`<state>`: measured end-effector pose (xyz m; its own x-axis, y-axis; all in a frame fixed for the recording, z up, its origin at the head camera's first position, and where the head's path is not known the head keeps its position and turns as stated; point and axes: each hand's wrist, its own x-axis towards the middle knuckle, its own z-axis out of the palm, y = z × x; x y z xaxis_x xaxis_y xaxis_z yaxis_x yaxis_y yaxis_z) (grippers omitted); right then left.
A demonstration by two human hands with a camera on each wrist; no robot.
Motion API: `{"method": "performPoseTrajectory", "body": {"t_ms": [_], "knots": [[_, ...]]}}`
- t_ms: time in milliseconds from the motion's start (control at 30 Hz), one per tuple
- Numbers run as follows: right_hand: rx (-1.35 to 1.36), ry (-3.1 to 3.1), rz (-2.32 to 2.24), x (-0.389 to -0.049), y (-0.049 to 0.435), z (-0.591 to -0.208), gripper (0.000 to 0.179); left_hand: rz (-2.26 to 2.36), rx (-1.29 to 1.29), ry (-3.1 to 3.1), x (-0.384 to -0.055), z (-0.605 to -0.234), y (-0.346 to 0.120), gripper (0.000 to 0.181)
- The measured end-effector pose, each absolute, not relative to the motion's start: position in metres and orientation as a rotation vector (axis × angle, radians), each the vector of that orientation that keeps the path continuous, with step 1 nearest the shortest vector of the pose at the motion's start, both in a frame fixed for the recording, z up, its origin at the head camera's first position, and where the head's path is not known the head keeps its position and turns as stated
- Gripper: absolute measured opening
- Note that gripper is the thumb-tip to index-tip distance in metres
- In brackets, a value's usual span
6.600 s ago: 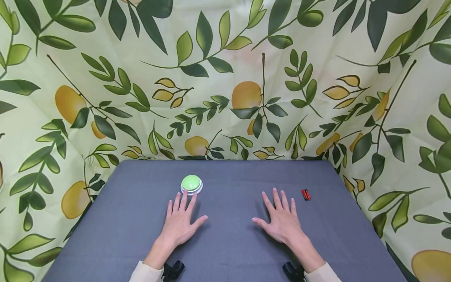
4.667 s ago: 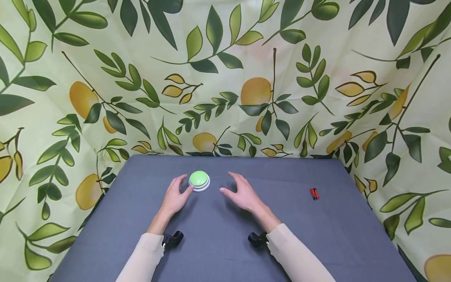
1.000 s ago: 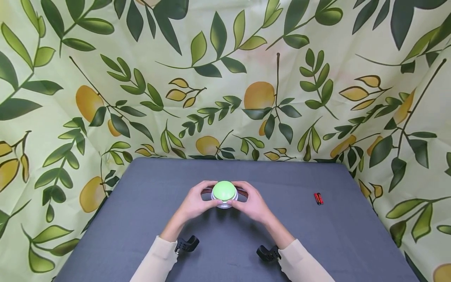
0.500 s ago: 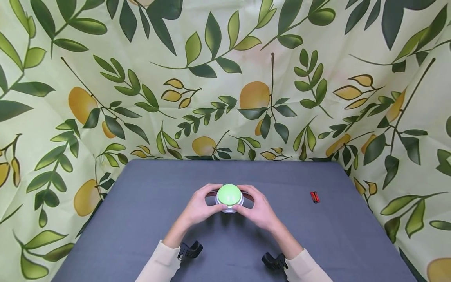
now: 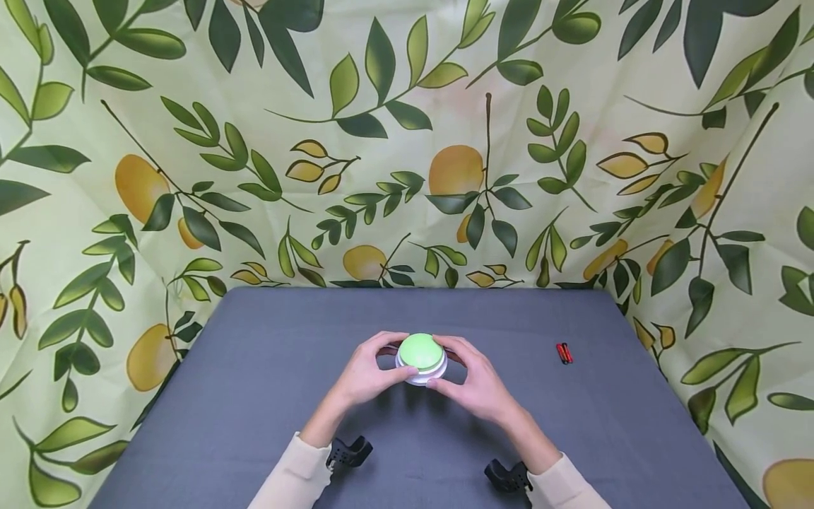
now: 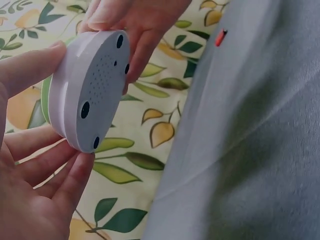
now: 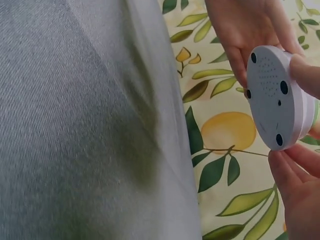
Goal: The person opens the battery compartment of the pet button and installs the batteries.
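Note:
A push button [image 5: 420, 352] with a green dome and a white round base is held up off the table between both hands. My left hand [image 5: 365, 371] grips its left side, thumb at the near rim and fingers round the far side. The right hand [image 5: 477, 382] holds the right side the same way. In the left wrist view, the button's white underside [image 6: 102, 92] shows dark round spots and a patch of small holes. The right wrist view shows the same underside [image 7: 270, 100], with fingertips at its edge. Some fingers are hidden behind the button.
Two small red and black batteries [image 5: 564, 353] lie side by side at the right of the grey-covered table [image 5: 286, 325]. A leaf-and-fruit patterned cloth [image 5: 394, 155] hangs behind the table and at both sides. A black wrist mount [image 5: 350, 451] sits under each forearm.
Earlier the button stood on the left of the table with both hands spread open. Both hands have since taken hold of it, raised it and moved it right, lately tilting it slightly.

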<state>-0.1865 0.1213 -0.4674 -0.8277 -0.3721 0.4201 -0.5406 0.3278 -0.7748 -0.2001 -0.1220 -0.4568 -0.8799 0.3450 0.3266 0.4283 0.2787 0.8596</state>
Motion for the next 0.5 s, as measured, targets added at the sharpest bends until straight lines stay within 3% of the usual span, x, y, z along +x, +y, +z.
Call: {"method": "performPoseTrajectory", "body": {"t_ms": [500], "knots": [[1.002, -2.253, 1.361, -0.185, 0.138, -0.471, 0.067, -1.826, -0.780, -2.508, -0.201, -0.446, -0.111, 0.044]]}}
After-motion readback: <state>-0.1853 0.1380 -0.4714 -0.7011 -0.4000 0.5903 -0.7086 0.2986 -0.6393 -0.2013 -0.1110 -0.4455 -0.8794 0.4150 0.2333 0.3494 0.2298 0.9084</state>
